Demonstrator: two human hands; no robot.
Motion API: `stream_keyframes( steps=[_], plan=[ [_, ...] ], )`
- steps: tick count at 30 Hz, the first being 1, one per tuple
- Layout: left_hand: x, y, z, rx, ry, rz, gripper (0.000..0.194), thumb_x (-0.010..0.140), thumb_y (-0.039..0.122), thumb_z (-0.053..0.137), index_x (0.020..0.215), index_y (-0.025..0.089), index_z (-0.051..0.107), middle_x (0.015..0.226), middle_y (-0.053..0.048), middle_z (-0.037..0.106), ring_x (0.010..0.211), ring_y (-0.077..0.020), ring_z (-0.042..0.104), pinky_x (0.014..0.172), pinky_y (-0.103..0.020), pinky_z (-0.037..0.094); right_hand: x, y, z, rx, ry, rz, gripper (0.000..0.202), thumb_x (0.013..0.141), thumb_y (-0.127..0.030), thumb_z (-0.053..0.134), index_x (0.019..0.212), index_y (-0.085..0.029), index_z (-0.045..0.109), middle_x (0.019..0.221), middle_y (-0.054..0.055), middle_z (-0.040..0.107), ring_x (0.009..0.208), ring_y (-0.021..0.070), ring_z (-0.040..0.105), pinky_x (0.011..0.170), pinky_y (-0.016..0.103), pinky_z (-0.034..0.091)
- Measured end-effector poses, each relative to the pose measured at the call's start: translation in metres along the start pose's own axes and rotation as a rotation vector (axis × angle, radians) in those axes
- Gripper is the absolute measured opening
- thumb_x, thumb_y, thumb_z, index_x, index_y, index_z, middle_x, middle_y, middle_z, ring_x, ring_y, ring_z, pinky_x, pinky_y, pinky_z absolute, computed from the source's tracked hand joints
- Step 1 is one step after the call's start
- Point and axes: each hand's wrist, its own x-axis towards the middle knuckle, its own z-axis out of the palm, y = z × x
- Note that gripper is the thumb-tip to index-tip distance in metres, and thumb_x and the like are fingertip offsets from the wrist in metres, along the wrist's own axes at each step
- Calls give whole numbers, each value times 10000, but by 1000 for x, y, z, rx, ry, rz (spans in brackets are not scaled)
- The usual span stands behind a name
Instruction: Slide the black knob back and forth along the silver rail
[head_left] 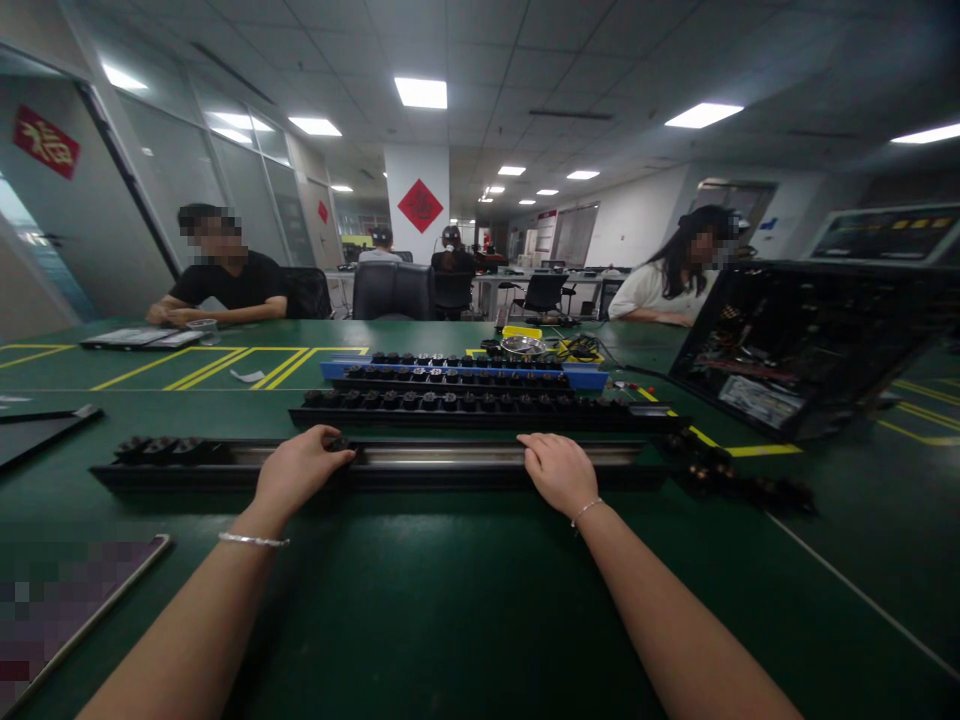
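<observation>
A long black rail (442, 478) with a pale metal strip inside lies crosswise in front of me. Several round-topped black modules (161, 450) sit in its left end. With thumb and fingers closed, my left hand (300, 468) pinches a small black module (341, 444) at the rail channel; most of that piece is hidden. My right hand (561, 470) holds the rail farther right, its fingers bent over the channel and far edge. Beyond the right end, several loose black modules (712, 465) lie in a dark heap.
Behind are a filled black rail (480, 412) and a blue rail (589, 377). An opened computer case (795, 350) stands at right, near cables and a metal bowl (523, 345). A screen device (82, 620) lies front left. Two people sit across the green table (450, 620).
</observation>
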Motion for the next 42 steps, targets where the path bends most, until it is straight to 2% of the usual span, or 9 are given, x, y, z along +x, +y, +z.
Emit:
stream_keyframes(
  steps=[11,17,23,29,32,35,37,39,42],
  plan=[
    [-3,8,8,-26,19,49,464,696,549,533,1036,243,608,1076,-57,666,959,-244,607,704,-292,433,0,2,3,-20,-9,-5,423,894,-291,279,1166,-231,599,1148,28,628,1063,163,539,951,334,362],
    [-8,16,8,-16,17,40,476,706,537,536,1077,245,597,1054,-59,676,951,-241,612,708,-293,429,0,2,3,-29,2,-7,415,892,-290,288,1154,-231,604,1143,24,631,1065,160,540,953,325,356],
    [-7,17,16,-54,30,80,469,713,530,541,1072,234,597,1080,-51,668,969,-234,607,716,-289,430,0,2,3,-38,11,-14,403,885,-275,305,1143,-234,612,1138,27,635,1054,160,548,946,317,361],
    [-6,19,21,-118,13,121,469,722,514,553,1084,218,582,1117,-63,649,998,-221,595,788,-289,442,0,2,2,-18,21,-11,406,881,-274,303,1137,-228,616,1127,31,639,1043,165,552,943,328,369],
    [-3,14,20,-142,-27,147,527,716,519,554,1139,204,557,1136,-73,637,1018,-222,591,834,-297,446,0,2,2,-11,17,-21,408,882,-275,302,1135,-223,618,1123,30,641,1040,166,552,950,331,364],
    [4,2,20,-87,-9,274,669,702,555,546,1235,152,504,1270,-118,549,1172,-252,495,970,-336,379,0,3,3,-14,21,-19,410,882,-278,302,1138,-224,617,1130,30,638,1041,169,550,948,336,365],
    [7,-5,23,-8,-18,372,758,697,590,522,1292,125,457,1398,-135,412,1310,-283,324,1057,-382,277,0,4,4,-16,21,-14,408,880,-281,306,1141,-227,615,1136,28,635,1043,170,549,947,339,364],
    [9,-10,26,57,-93,420,805,715,616,471,1355,136,380,1465,-120,297,1369,-288,178,1090,-430,197,0,4,4,-15,17,-11,409,880,-282,305,1142,-225,614,1138,23,634,1046,171,548,949,338,362],
    [6,-11,30,130,-176,431,818,755,613,406,1413,150,259,1487,-112,232,1381,-273,128,1095,-462,146,1,5,5,-14,4,-15,413,880,-279,300,1143,-219,613,1145,26,631,1052,175,545,948,338,358]
  ],
)
